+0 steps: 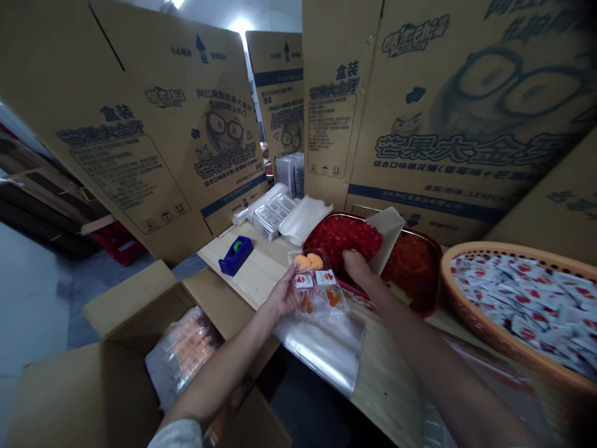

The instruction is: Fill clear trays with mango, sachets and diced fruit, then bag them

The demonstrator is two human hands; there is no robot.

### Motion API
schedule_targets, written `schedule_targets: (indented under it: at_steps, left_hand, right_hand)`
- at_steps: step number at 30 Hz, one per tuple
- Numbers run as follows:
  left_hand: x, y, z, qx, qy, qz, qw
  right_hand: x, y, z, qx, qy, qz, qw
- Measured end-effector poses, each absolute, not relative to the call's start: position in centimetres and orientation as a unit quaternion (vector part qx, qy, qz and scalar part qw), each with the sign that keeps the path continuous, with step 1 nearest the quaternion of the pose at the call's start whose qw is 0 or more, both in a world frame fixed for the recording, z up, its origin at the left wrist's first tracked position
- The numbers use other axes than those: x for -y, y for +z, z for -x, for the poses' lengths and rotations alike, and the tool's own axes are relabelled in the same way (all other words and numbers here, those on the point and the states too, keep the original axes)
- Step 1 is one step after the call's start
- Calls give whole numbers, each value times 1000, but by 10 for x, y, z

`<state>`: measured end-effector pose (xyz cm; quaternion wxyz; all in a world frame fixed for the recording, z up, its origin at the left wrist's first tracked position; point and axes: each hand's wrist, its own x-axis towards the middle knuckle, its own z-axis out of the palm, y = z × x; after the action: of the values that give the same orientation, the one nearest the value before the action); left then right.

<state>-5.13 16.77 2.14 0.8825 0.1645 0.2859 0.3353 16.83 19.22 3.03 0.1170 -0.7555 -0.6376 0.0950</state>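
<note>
Head view. Left hand (pixel 283 292) clamped on the edge of a clear plastic pack (pixel 317 283), holding it up just past the bench (pixel 242 267) edge. Compartments show orange pieces and small red-and-white sachets (pixel 303 281). Right hand (pixel 358 266) apart from the left but just beside the pack, fingers bunched over a tray of red pieces (pixel 342 239); cannot tell whether it holds anything. Darker red-orange tray (pixel 415 270) next to it; wicker basket (pixel 469 311) of sachets further right. Judged: these sit close around the pack, apparently for easy reach by either hand. Clear plastic bag (pixel 321 348) lies below the pack. Blue tape dispenser (pixel 236 255) and stacked plastic trays (pixel 273 214) toward the bench's far end. Open cardboard box (pixel 135 317) below the left edge, bagged orange packs (pixel 184 354) inside.
</note>
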Motion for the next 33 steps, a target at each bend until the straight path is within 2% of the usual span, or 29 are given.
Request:
schedule_targets:
  at_steps: [11, 17, 21, 26, 29, 33]
  left_hand:
    - [-167, 24, 49, -290, 326, -170, 884]
    - [-170, 17, 46, -260, 324, -171, 893]
    - [-171, 12, 46, -266, 319, -170, 894]
    - [-169, 11, 46, -263, 300, -171, 901]
    - [-168, 15, 46, -268, 295, -171, 901]
    - [-166, 19, 47, -254, 300, -163, 905]
  right_hand:
    - [-164, 51, -189, 606, 148, 730, 279]
    - [-105, 65, -147, 645, 277, 586, 406]
    - [-81, 65, -124, 682, 276, 549, 398]
    - [-69, 72, -119, 680, 343, 511, 398]
    - [-55, 71, -131, 649, 305, 541, 440]
    - [-27, 58, -169, 567, 144, 646, 490]
